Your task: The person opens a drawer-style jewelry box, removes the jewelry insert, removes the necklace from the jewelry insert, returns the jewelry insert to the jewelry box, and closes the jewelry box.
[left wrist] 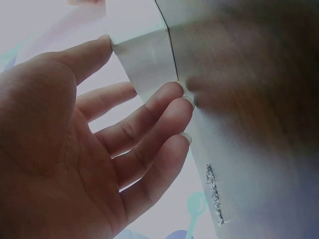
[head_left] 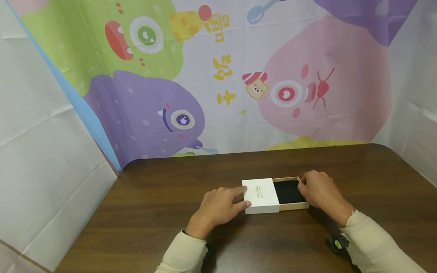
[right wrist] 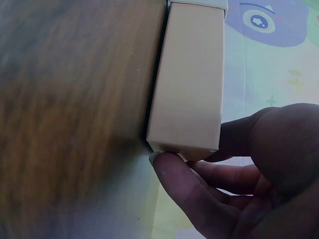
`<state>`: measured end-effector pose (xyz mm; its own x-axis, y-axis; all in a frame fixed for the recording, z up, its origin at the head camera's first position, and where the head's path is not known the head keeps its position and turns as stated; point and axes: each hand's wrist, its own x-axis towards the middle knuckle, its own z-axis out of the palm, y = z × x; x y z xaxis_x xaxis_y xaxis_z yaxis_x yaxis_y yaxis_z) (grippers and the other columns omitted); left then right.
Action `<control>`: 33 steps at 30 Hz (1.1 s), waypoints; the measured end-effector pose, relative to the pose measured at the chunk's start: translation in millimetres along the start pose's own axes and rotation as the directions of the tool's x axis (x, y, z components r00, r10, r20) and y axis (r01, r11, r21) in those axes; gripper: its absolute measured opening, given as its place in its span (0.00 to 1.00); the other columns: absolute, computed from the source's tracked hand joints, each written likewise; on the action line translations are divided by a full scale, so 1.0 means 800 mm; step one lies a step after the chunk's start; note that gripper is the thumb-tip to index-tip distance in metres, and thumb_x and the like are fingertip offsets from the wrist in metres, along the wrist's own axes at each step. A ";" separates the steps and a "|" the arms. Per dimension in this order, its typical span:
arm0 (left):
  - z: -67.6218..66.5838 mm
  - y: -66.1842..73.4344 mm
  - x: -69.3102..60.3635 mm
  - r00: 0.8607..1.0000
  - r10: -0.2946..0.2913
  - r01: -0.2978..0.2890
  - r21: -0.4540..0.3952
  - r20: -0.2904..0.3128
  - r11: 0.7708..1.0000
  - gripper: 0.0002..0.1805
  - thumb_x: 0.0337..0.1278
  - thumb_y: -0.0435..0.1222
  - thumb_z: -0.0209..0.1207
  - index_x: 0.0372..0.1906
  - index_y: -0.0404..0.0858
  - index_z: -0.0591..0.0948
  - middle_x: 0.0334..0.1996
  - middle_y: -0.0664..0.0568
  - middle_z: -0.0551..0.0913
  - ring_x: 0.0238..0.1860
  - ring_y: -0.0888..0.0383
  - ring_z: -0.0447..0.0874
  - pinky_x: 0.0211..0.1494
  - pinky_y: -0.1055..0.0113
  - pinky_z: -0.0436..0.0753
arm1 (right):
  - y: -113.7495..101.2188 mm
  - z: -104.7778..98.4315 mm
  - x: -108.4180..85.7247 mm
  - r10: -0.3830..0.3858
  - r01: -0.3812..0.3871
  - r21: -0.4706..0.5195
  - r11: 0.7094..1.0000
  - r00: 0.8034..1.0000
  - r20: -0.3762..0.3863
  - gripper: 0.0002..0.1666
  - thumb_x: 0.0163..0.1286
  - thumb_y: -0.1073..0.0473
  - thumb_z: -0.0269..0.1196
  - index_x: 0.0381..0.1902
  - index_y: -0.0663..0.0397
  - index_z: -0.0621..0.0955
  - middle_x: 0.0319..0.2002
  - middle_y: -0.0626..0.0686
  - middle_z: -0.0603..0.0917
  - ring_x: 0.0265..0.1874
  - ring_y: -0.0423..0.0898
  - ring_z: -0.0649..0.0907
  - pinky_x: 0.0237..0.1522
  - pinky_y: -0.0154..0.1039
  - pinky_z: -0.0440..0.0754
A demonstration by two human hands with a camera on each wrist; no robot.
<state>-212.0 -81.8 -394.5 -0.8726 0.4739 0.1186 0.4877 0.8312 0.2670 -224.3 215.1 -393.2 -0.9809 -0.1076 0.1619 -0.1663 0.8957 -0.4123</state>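
A white slide-out box stands partly open on the brown table. Its white sleeve has small gold lettering on top and covers the left part. From the right side sticks out a tan drawer with a black lining. My left hand holds the sleeve's left end, thumb and forefinger on its upper edge, the other fingers bent low against that end. At the opposite end my right hand grips the drawer's end wall. The right wrist view shows one fingertip against the drawer's outer face.
Behind the table hangs a cloth printed with cartoon monsters. White sheeting hangs at the left. A dark wrist device sits by the right cuff. The left wrist view shows a rough pale mark on the table.
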 end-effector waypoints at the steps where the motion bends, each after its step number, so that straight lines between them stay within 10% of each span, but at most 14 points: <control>1: 0.000 0.000 0.000 1.000 0.000 0.000 -0.001 0.000 1.000 0.27 0.64 0.56 0.61 0.65 0.52 0.80 0.31 0.58 0.85 0.28 0.61 0.75 0.27 0.62 0.71 | 0.000 0.000 0.000 0.002 -0.002 0.001 1.000 1.000 0.000 0.10 0.66 0.62 0.61 0.28 0.60 0.85 0.23 0.50 0.80 0.24 0.49 0.77 0.31 0.51 0.76; 33: -0.001 0.002 -0.001 1.000 -0.012 0.012 0.006 0.000 1.000 0.28 0.64 0.57 0.60 0.66 0.52 0.80 0.47 0.54 0.87 0.31 0.61 0.76 0.28 0.62 0.72 | -0.005 -0.001 -0.005 0.113 -0.110 -0.048 0.993 0.990 0.079 0.15 0.68 0.53 0.57 0.21 0.49 0.73 0.19 0.47 0.68 0.21 0.47 0.70 0.20 0.43 0.62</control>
<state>-210.7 -80.8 -393.3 -0.8784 0.4638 0.1158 0.4774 0.8385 0.2627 -219.6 212.3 -391.7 -0.9983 -0.0392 0.0430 -0.0527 0.9218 -0.3841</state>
